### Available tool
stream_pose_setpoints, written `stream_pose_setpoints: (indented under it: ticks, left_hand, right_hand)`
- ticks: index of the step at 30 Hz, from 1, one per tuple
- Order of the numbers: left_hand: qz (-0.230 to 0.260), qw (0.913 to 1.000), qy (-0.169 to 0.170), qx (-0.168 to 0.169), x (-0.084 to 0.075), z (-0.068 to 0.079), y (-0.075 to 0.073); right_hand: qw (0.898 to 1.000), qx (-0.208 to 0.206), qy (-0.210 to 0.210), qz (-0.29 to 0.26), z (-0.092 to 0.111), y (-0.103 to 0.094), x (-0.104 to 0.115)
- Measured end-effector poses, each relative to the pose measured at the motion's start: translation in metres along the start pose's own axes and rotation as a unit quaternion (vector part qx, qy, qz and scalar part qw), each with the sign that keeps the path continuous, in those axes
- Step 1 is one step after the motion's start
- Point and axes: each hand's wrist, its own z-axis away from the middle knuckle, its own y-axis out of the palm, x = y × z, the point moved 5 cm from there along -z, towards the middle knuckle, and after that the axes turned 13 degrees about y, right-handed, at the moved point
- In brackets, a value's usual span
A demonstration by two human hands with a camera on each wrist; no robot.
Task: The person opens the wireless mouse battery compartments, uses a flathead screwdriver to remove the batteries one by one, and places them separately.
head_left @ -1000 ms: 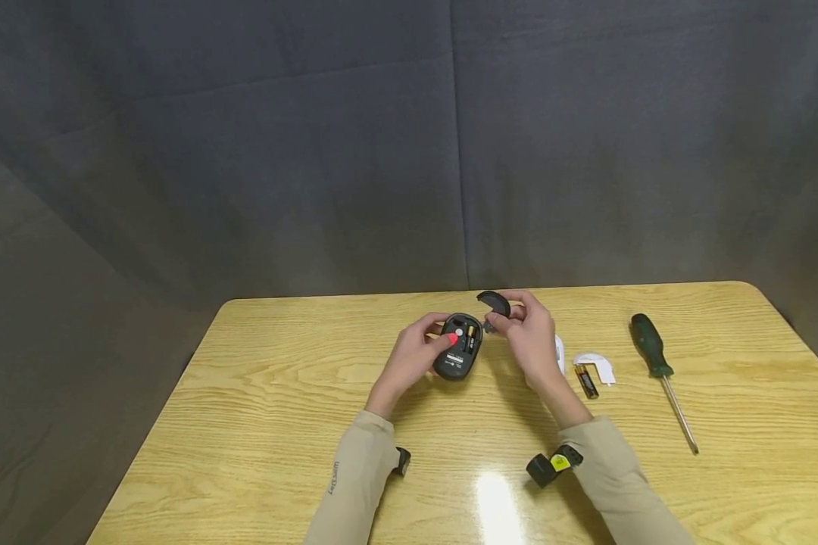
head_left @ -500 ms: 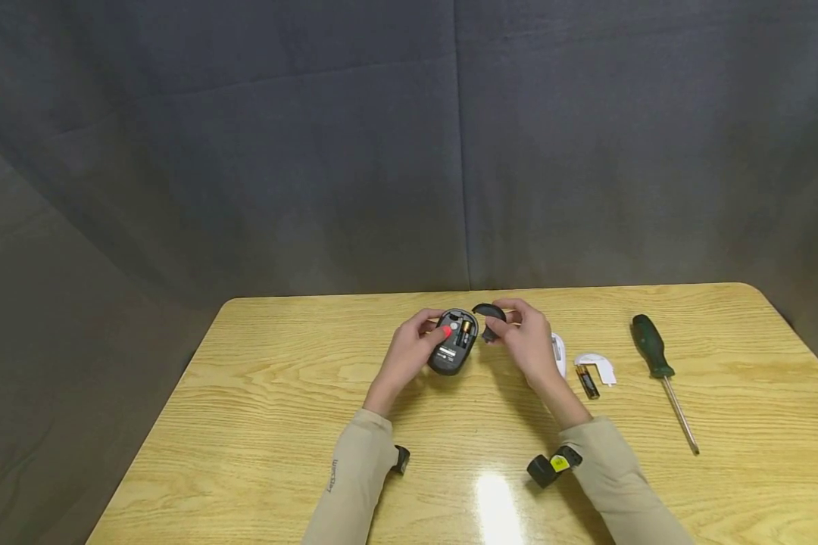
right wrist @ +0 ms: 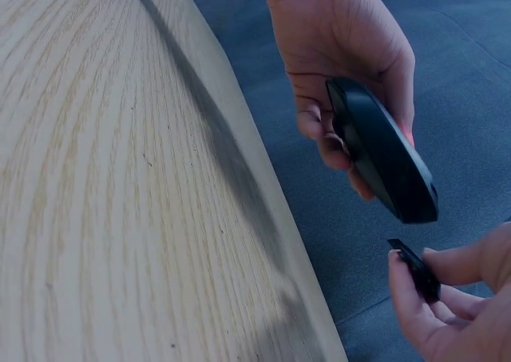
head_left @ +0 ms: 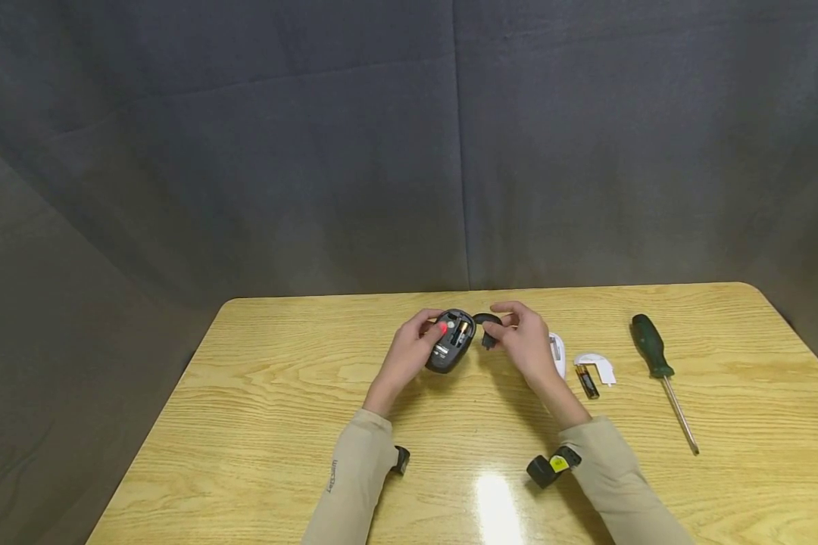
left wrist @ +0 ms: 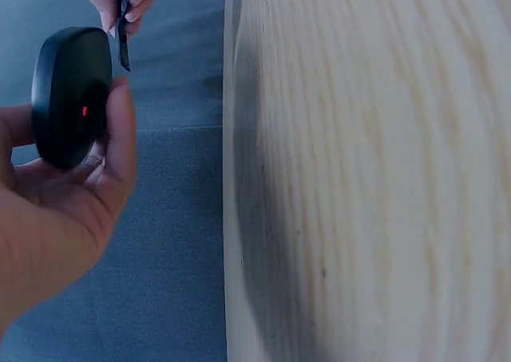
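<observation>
My left hand (head_left: 407, 350) grips a black computer mouse (head_left: 451, 352) above the table, its underside turned up toward the head camera. A battery (head_left: 460, 331) shows in the mouse's uncovered compartment. In the left wrist view the mouse (left wrist: 72, 98) stands on edge between thumb and fingers, with a red light on its underside. My right hand (head_left: 528, 344) pinches the mouse's curved black battery cover (head_left: 488, 319) by its edge, close to the right of the mouse. A small gap separates the cover (right wrist: 417, 272) from the mouse (right wrist: 383, 154) in the right wrist view.
Right of my right hand lie a white mouse (head_left: 557, 353), partly hidden by the wrist, a white curved cover (head_left: 598, 368) and a loose battery (head_left: 587, 382). Farther right is a screwdriver (head_left: 649, 347) with a green handle. A dark curtain (head_left: 354, 189) hangs behind the wooden table (head_left: 266, 393).
The mouse has shifted slightly left and tilted in my left hand. My right hand has lowered the cover and turned it, its tab now pointing down.
</observation>
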Motion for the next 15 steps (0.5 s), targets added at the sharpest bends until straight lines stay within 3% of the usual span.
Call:
stream_pose_setpoints:
  ticks: [15]
  left_hand:
    - [0.026,0.9995,0.001,-0.020,-0.0009,0.0007,-0.0015]
  right_hand:
    - [0.999,0.002,0.010,0.048,-0.0016,0.0015,-0.0042]
